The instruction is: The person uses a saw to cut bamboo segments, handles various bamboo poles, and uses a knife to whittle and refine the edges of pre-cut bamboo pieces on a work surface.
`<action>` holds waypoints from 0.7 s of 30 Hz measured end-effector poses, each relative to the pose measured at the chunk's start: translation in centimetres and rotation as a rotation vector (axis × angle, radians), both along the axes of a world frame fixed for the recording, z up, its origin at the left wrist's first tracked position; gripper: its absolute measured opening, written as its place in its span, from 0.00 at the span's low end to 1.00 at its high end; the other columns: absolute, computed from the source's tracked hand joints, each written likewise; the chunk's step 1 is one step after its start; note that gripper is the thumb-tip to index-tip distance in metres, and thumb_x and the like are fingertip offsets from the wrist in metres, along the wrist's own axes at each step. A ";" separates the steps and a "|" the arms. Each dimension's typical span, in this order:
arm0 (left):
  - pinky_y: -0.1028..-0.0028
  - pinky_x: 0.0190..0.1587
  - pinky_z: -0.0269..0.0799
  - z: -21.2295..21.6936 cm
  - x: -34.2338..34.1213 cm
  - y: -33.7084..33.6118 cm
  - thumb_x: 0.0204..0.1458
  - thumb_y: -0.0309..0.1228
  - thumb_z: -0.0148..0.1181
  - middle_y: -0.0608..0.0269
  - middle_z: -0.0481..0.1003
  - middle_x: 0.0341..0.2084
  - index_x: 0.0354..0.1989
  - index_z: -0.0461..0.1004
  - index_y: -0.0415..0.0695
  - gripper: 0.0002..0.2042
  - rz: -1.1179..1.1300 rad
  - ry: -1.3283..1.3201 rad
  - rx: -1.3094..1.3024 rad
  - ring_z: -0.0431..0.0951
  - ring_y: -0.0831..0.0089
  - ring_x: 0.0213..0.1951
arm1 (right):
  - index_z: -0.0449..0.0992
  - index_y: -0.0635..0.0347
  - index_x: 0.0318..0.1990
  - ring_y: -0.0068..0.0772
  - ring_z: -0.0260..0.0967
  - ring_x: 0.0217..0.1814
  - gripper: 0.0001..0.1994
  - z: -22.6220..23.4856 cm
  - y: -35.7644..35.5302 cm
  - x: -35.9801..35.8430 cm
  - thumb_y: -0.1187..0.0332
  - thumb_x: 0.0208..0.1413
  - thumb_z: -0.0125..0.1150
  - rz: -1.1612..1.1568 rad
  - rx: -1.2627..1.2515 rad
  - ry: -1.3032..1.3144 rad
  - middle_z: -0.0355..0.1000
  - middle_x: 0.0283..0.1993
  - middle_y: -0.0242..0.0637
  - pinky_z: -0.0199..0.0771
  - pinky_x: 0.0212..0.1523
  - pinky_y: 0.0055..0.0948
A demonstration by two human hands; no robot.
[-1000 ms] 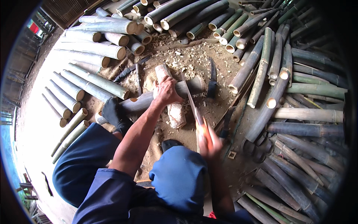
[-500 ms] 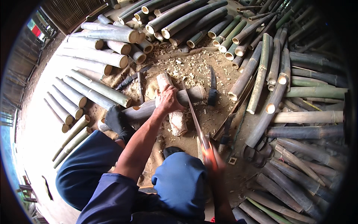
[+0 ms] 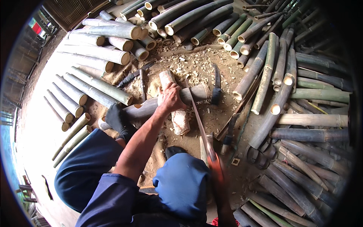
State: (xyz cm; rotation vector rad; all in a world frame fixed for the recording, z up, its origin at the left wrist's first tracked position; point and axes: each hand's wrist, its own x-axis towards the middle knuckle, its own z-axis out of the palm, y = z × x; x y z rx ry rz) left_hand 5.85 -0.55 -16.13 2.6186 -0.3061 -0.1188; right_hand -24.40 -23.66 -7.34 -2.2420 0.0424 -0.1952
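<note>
Left hand clamped on the bamboo — it lies across a log. Right hand — blurred — grips the saw.

A: Specify the finish of the dark grey, cylindrical bamboo tube.
B: Natural bamboo skin; smooth, with a faint satin sheen.
A: The pale, mottled, round wooden log?
B: Wood; rough, patchy, matt.
A: The long, narrow, grey saw blade and the orange, elongated saw handle?
B: Blade: metal, smooth, dull. Handle: smooth, apparently plastic; partly blurred.
A: Ground surfaces?
B: Pale, flaky chips, dry and matt; brown earthen floor, grainy.
A: Textiles?
B: Blue, loose trousers: matt cloth, softly creased. Dark grey foot covering: matt cloth.
</note>
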 end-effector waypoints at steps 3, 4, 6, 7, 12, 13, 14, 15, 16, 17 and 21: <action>0.32 0.67 0.57 0.5 0.1 -0.3 0.19 0.48 0.83 0.65 0.78 0.52 0.50 0.82 0.46 0.41 0.016 -0.003 -0.005 0.72 0.64 0.64 | 0.79 0.64 0.61 0.40 0.82 0.47 0.19 -2.7 -1.0 -3.4 0.61 0.70 0.59 -0.223 0.350 0.337 0.81 0.47 0.49 0.80 0.49 0.37; 0.32 0.68 0.56 0.6 -0.3 -0.3 0.20 0.48 0.83 0.66 0.78 0.52 0.49 0.82 0.46 0.40 0.032 -0.044 0.018 0.72 0.64 0.63 | 0.79 0.63 0.60 0.40 0.81 0.45 0.19 -2.0 -0.3 -2.8 0.61 0.70 0.59 -0.232 0.366 0.345 0.81 0.46 0.48 0.80 0.47 0.38; 0.32 0.68 0.56 0.7 -0.3 -0.3 0.20 0.49 0.83 0.66 0.78 0.52 0.49 0.82 0.46 0.40 0.015 -0.028 0.015 0.72 0.64 0.63 | 0.78 0.60 0.61 0.48 0.80 0.35 0.17 0.2 2.7 6.2 0.64 0.69 0.59 -0.006 0.096 -0.002 0.79 0.35 0.50 0.79 0.39 0.40; 0.30 0.68 0.55 0.5 -0.3 -0.1 0.20 0.49 0.83 0.65 0.77 0.53 0.50 0.82 0.46 0.40 0.013 -0.023 0.010 0.71 0.64 0.64 | 0.77 0.63 0.62 0.56 0.79 0.34 0.19 1.7 4.7 10.1 0.66 0.67 0.61 -0.045 0.225 0.081 0.78 0.33 0.54 0.79 0.39 0.40; 0.27 0.69 0.52 0.7 -0.2 1.0 0.20 0.50 0.84 0.64 0.76 0.55 0.51 0.82 0.46 0.41 0.027 0.031 -0.004 0.69 0.62 0.66 | 0.75 0.62 0.66 0.46 0.82 0.43 0.22 2.0 2.6 4.1 0.59 0.72 0.56 -0.007 0.117 0.118 0.81 0.45 0.54 0.81 0.44 0.40; 0.27 0.69 0.52 0.6 -0.1 0.8 0.20 0.50 0.84 0.63 0.76 0.55 0.51 0.82 0.46 0.41 0.021 0.033 -0.019 0.69 0.61 0.65 | 0.77 0.64 0.64 0.38 0.80 0.41 0.21 1.3 1.0 0.5 0.60 0.72 0.56 -0.108 0.157 0.357 0.81 0.43 0.49 0.80 0.44 0.37; 0.28 0.68 0.54 0.7 -0.1 0.5 0.20 0.50 0.84 0.64 0.77 0.54 0.50 0.82 0.46 0.41 0.022 0.015 -0.002 0.70 0.62 0.65 | 0.78 0.65 0.63 0.34 0.79 0.40 0.20 1.5 1.1 -0.2 0.60 0.72 0.56 -0.180 0.236 0.466 0.81 0.42 0.46 0.79 0.44 0.35; 0.30 0.67 0.56 0.9 -0.2 0.1 0.19 0.50 0.84 0.65 0.77 0.53 0.50 0.82 0.46 0.41 0.023 -0.002 0.015 0.71 0.63 0.65 | 0.78 0.66 0.62 0.30 0.79 0.40 0.20 1.6 1.0 -0.8 0.61 0.72 0.55 -0.257 0.310 0.571 0.81 0.41 0.43 0.79 0.44 0.34; 0.32 0.66 0.58 1.0 -0.2 -0.1 0.19 0.50 0.84 0.66 0.78 0.52 0.50 0.82 0.46 0.41 0.025 -0.018 0.034 0.71 0.64 0.64 | 0.78 0.66 0.62 0.30 0.79 0.40 0.20 1.4 1.4 -1.1 0.61 0.72 0.55 -0.297 0.421 0.545 0.81 0.41 0.42 0.79 0.43 0.33; 0.31 0.68 0.56 0.2 -0.2 0.6 0.19 0.49 0.84 0.66 0.77 0.52 0.50 0.82 0.46 0.41 0.014 -0.025 -0.024 0.70 0.64 0.65 | 0.78 0.65 0.62 0.34 0.80 0.40 0.20 1.2 1.7 -0.3 0.60 0.72 0.55 -0.240 0.392 0.418 0.81 0.41 0.44 0.79 0.42 0.35; 0.30 0.68 0.55 0.7 -0.3 0.0 0.19 0.47 0.83 0.65 0.77 0.52 0.49 0.83 0.46 0.40 0.038 -0.029 -0.005 0.71 0.64 0.64 | 0.78 0.64 0.60 0.52 0.81 0.38 0.17 1.9 4.5 10.8 0.67 0.68 0.61 -0.010 0.133 0.028 0.79 0.37 0.55 0.79 0.38 0.43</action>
